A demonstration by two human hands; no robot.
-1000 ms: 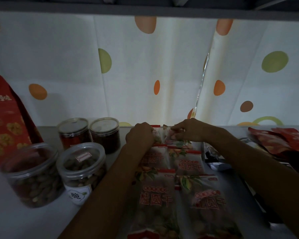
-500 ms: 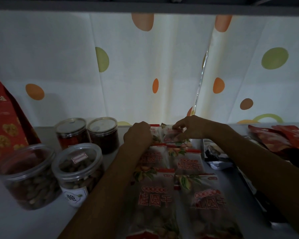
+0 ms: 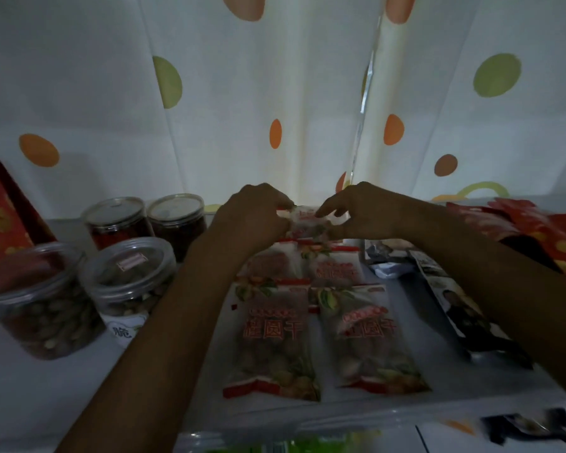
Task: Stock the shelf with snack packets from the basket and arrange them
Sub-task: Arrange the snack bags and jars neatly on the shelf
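Observation:
Clear snack packets with red lettering lie in two overlapping rows on the white shelf (image 3: 40, 397). The front left packet (image 3: 275, 341) and the front right packet (image 3: 370, 338) are nearest me. At the back of the rows, my left hand (image 3: 252, 217) and my right hand (image 3: 363, 212) both pinch the rearmost packet (image 3: 307, 220), one at each top corner. Both forearms reach in over the rows and hide parts of the middle packets.
Two clear jars of nuts (image 3: 43, 299) (image 3: 131, 282) stand front left, two darker jars (image 3: 118, 220) (image 3: 177, 220) behind them. A red bag (image 3: 0, 220) leans at far left. Red packets (image 3: 536, 230) and dark packets (image 3: 455, 302) lie on the right. A dotted curtain (image 3: 275, 93) hangs behind.
The view has shifted back and down, showing the shelf's front edge. My hands stay on the rearmost packet, which is raised slightly off the row.

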